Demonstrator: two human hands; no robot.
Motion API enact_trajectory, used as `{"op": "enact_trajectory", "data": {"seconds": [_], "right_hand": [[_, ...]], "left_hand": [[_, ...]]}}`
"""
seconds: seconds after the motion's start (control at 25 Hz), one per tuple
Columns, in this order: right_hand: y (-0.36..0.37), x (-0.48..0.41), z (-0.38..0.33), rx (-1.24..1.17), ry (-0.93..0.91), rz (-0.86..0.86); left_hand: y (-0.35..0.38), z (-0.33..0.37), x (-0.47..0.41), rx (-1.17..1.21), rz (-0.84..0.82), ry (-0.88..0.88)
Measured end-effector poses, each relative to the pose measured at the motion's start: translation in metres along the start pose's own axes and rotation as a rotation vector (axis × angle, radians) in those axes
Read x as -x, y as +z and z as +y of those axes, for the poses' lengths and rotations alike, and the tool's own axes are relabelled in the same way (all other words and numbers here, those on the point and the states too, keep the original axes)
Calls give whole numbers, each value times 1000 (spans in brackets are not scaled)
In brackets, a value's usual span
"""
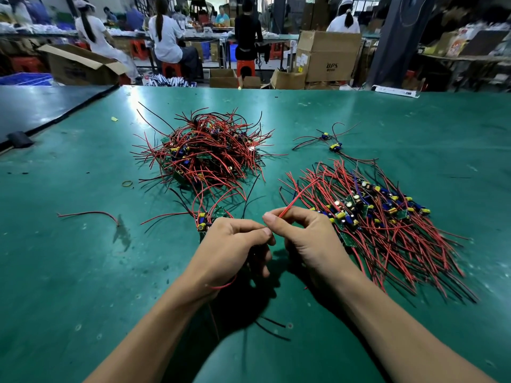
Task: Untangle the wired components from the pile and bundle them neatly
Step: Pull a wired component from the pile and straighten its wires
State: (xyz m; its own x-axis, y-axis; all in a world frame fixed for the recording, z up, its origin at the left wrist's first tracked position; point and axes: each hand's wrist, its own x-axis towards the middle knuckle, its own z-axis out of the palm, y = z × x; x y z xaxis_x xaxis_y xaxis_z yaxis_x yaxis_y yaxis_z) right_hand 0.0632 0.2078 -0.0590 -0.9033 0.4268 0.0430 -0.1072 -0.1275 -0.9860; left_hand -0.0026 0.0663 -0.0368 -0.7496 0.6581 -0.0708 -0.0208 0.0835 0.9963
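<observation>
Small green circuit board (pixel 218 212) half hidden behind the left hand (pixel 232 244), perhaps dark wires (pixel 272 323) under its palm, far seated workers (pixel 166 37) blurry, blue plastic crate (pixel 25 78) cut off

I make it two heaps of wired boards on the mat (pixel 83 272): one tangled pile (pixel 204 150) and one combed-out spread (pixel 373 217), each holding too many to count. Beyond the spread lie two stray boards (pixel 335 147). Off to the left there is one rubber band (pixel 127 184) and one loose red wire (pixel 88 214).
</observation>
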Motion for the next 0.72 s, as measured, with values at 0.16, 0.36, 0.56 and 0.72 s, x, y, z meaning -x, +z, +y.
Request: {"op": "enact_trajectory", "data": {"seconds": [0.16,0.36,0.56,0.72], "right_hand": [[-12,-14,-3,146,-178,282],[-22,-20,-11,32,-120,465],[-14,-10,-17,-89,53,202],[10,16,-8,175,22,-206]], "left_hand": [[-2,5,0,-33,-84,8],[0,9,3,-11,-139,-21],[2,15,-2,324,62,-3],[3,20,-2,556,204,35]]}}
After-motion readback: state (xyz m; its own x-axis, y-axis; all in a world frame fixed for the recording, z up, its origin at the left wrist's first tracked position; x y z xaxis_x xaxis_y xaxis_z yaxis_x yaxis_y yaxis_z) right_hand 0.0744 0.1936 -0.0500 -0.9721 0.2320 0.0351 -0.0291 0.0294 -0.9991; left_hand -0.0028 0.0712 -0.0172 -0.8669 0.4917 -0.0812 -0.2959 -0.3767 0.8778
